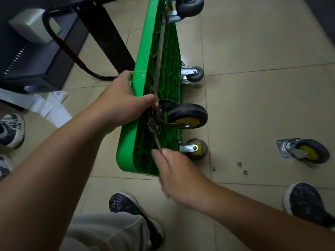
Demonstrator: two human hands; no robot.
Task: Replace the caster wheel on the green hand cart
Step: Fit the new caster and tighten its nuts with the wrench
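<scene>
The green hand cart (139,109) stands on its side edge on the tiled floor, its ribbed underside facing right. My left hand (119,100) grips the cart's upper rim, thumb against the mount plate of a black caster wheel with a yellow hub (187,115). My right hand (174,171) pinches the handle of a thin metal wrench (156,137) whose head sits at a bolt on that caster's plate. A loose caster wheel (306,151) lies on the floor at the right. Three small nuts (239,164) lie near it.
Other casters stay mounted: a yellow-hubbed one (196,148) low down, a grey one (194,74) and a large grey one (189,5) farther off. The cart's black handle (72,53) curves left past a dark cabinet (34,66). My shoes (132,209) and another person's shoes (10,129) stand nearby.
</scene>
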